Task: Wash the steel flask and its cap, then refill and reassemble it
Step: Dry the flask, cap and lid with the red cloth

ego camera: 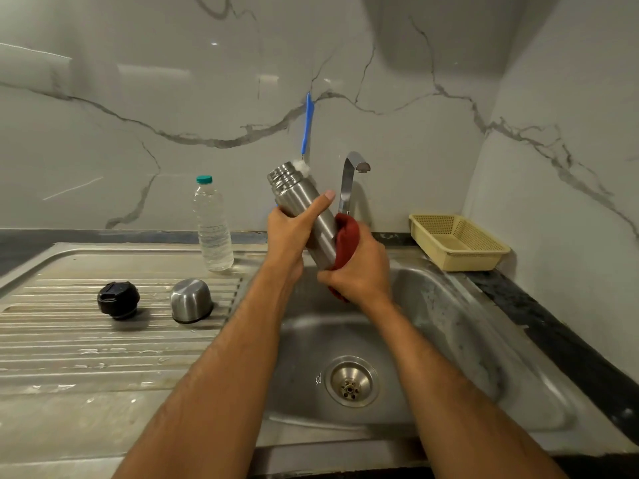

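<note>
Two hands share the steel flask (304,216) tilted over the sink (449,305): your left hand (290,233) wraps its upper body, your right hand (359,271) pinches a red cloth (345,243) against its base. Wet steel could slip from either grip; the brush (307,122) standing in its mouth might tip out.

steel flask (301,205) open, tilted, over sink | steel cap (191,301), black stopper (118,300) on drainboard
</note>
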